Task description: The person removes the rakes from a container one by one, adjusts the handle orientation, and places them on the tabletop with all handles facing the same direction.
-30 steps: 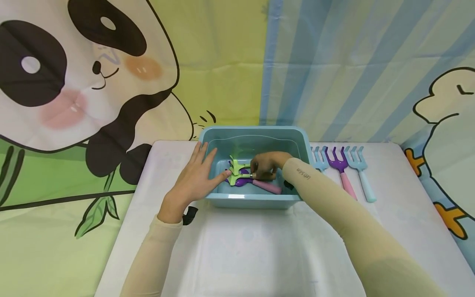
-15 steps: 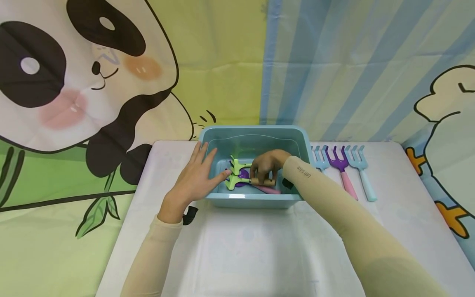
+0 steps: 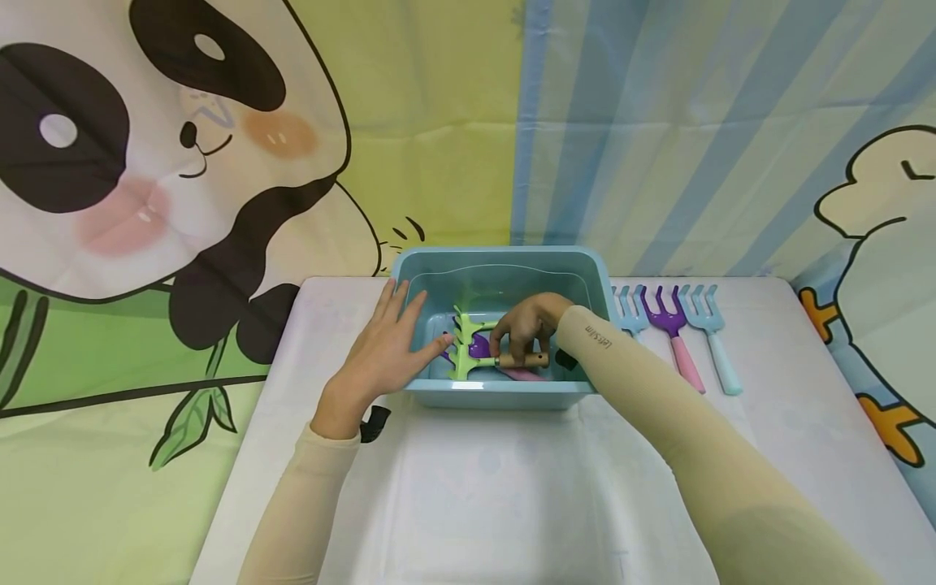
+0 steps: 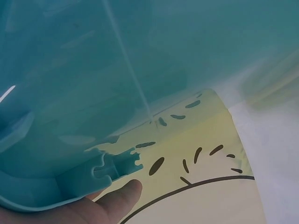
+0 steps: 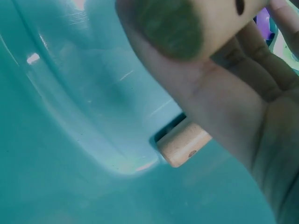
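Note:
Inside the blue plastic basin (image 3: 500,388), my right hand (image 3: 528,325) holds a green hand rake (image 3: 462,361) by its wooden handle (image 3: 539,360). In the right wrist view, that handle's green-marked end (image 5: 170,28) shows close up against the hand (image 5: 219,102). A second wooden handle (image 5: 184,142) lies on the basin floor below. Another green head (image 3: 466,325) is just behind the held rake, and a purple tool (image 3: 478,347) with a pink handle (image 3: 521,374) lies partly hidden under it. My left hand (image 3: 383,349) rests on the basin's left rim, fingers spread and straight.
Right of the basin, on the white table (image 3: 483,504), lie a purple fork with a pink handle (image 3: 686,366), a light blue fork (image 3: 720,357) and another blue fork (image 3: 630,313) partly covered by my sleeve. A printed cloth (image 3: 439,146) hangs behind.
My right hand has drawn the green rake toward the basin's front and slightly right, over the pink handle. The rake has turned so its tines show more. My left hand stays put.

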Action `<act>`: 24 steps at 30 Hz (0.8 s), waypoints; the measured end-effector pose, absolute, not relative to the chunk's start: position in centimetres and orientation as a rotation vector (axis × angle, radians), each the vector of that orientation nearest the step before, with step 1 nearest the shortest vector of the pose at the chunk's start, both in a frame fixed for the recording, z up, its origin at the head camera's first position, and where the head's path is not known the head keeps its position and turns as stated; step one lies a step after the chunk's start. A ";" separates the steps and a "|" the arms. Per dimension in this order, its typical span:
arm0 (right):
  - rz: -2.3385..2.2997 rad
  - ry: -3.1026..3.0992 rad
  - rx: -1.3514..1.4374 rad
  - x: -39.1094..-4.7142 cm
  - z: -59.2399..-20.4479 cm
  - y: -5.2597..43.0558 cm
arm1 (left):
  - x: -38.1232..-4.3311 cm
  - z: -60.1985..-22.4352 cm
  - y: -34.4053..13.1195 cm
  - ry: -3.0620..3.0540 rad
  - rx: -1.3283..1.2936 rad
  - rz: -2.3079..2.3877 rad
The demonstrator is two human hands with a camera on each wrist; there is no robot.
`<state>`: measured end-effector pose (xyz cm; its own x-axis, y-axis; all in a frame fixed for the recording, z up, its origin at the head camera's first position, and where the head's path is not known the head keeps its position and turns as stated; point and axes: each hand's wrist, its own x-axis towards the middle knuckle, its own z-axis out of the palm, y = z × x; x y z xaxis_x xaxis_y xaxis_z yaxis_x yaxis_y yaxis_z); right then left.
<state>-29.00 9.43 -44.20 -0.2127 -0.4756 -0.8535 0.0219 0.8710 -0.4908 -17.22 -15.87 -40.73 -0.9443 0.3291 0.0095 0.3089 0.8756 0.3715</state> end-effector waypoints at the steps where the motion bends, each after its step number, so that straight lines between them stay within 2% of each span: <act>1: -0.472 1.732 -0.348 -29.0 -44.2 9.4 | -17.2 -40.7 -15.9 2.990 0.510 0.578; 24: -0.625 1.732 -0.422 -29.2 -42.3 9.6 | -17.2 -40.7 -15.9 2.999 0.506 0.558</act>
